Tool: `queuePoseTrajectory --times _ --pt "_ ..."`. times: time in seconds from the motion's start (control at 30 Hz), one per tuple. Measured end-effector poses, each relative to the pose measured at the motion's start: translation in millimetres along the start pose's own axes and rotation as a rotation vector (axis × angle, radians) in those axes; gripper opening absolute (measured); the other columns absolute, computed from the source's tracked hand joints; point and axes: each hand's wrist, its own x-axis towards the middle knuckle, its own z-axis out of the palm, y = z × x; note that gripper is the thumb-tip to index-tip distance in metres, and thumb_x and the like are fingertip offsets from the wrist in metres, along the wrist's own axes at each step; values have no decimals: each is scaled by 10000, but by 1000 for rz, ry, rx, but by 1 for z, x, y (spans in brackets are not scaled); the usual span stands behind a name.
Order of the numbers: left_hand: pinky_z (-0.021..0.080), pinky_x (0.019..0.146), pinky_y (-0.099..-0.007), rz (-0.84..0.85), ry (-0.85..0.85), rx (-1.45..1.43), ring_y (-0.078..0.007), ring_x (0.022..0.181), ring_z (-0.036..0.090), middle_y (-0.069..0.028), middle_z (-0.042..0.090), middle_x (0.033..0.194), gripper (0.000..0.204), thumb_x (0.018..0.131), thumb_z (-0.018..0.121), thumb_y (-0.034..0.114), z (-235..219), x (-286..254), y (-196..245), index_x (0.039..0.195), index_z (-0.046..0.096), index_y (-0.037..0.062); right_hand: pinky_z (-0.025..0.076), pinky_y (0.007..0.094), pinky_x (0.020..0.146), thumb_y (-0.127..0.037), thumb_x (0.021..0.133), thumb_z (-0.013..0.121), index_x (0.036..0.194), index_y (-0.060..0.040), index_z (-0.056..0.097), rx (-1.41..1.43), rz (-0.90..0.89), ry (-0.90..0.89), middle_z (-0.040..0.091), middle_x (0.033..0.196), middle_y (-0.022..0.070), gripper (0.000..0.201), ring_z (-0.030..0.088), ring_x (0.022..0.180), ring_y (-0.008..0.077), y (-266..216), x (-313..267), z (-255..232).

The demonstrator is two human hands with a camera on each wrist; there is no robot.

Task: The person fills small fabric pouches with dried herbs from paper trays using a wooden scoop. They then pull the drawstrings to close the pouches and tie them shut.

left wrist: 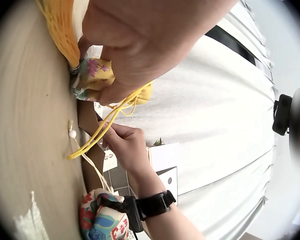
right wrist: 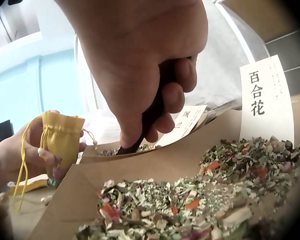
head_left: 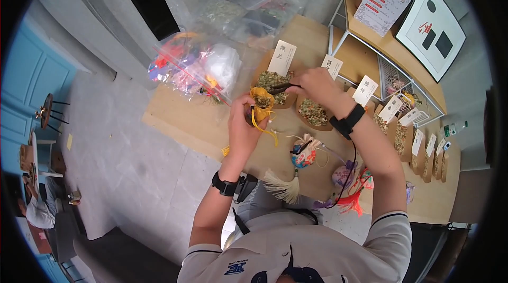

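My left hand (head_left: 241,127) holds a small yellow drawstring pouch (right wrist: 64,136) upright, its mouth open. Bits of dried herb show inside the mouth in the head view. Yellow cords (left wrist: 102,131) hang from the pouch, and a yellow tassel (left wrist: 62,32) trails from its floral lower end. My right hand (head_left: 320,86) grips the black handle of a utensil (right wrist: 154,111), fingers curled round it. The utensil's far end reaches over a brown paper tray of dried herbs (head_left: 272,80), close beside the pouch; the tray's edge hides its tip in the right wrist view.
Another herb tray (right wrist: 155,210) with a label card (right wrist: 267,100) stands nearer, and several more line the table's right side. Finished-looking floral sachets (head_left: 303,152) with tassels lie near the front edge. Clear bags (head_left: 196,66) of colourful pouches lie left; a shelf (head_left: 365,29) stands at the back.
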Motion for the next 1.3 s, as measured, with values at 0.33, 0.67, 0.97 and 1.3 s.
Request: queuePoseTrajectory --times 0.33,0.67,0.97,1.3 --pt "551 929 -343 -16 -50 0 -229 1212 576 -146 516 1319 574 756 759 -106 -2 -1 1 1200 433 54 493 376 558 -423 925 613 752 -133 680 -130 -24 107 656 693 38 344 658 645 254 -12 -14 13" --pt "522 911 -375 35 0 146 -323 1142 581 -151 569 1233 630 688 832 -29 -3 -1 5 1233 529 57 488 389 541 -388 919 647 720 -103 661 -92 55 125 657 683 71 348 649 639 275 -7 -22 4" --pt "574 883 -349 -17 -27 166 -272 1202 587 -125 567 1254 632 713 835 -22 -3 1 7 1260 526 46 491 400 575 -423 922 625 762 -123 714 123 13 292 666 688 71 351 653 659 284 -13 -26 -42" --pt "558 887 -338 -48 -27 112 -258 1223 593 -151 603 1258 651 721 832 -17 0 -1 8 1276 499 48 486 382 559 -470 902 624 773 -132 717 -31 -89 175 652 696 42 373 651 652 270 -35 -23 -49"
